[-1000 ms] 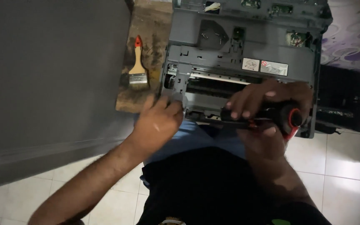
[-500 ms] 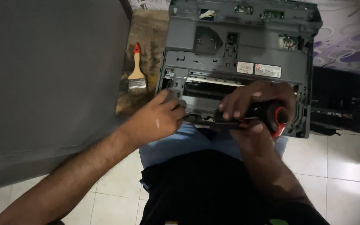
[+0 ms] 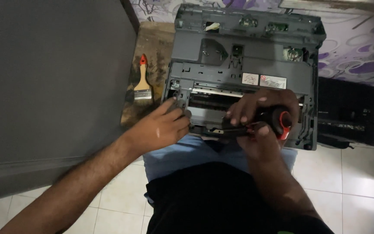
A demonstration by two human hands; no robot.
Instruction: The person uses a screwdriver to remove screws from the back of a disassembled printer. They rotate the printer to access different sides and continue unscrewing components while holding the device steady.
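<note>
Since the earlier frames, both hands have stayed at the front of the opened grey printer (image 3: 243,65), with the left hand (image 3: 163,128) shifted slightly toward the machine's left front corner and the view drawn a little closer. That left hand now rests with its fingers curled against the printer's lower left edge, the index finger stretched toward a small grey fitting there; it touches the plastic, but whether it actually pinches a part cannot be told. The right hand (image 3: 260,115) is clenched around a screwdriver (image 3: 256,123) with a black and red handle, held sideways across the printer's front opening, the red end pointing right. The printer lies on the floor just in front of the person's lap, its casing stripped and inner boards showing near the far edge. A paintbrush (image 3: 143,82) with a wooden handle and red tip lies on a worn brown mat (image 3: 152,43) just left of the printer. A black part (image 3: 351,112) sits to the right on the pale tiled floor (image 3: 351,173).
</note>
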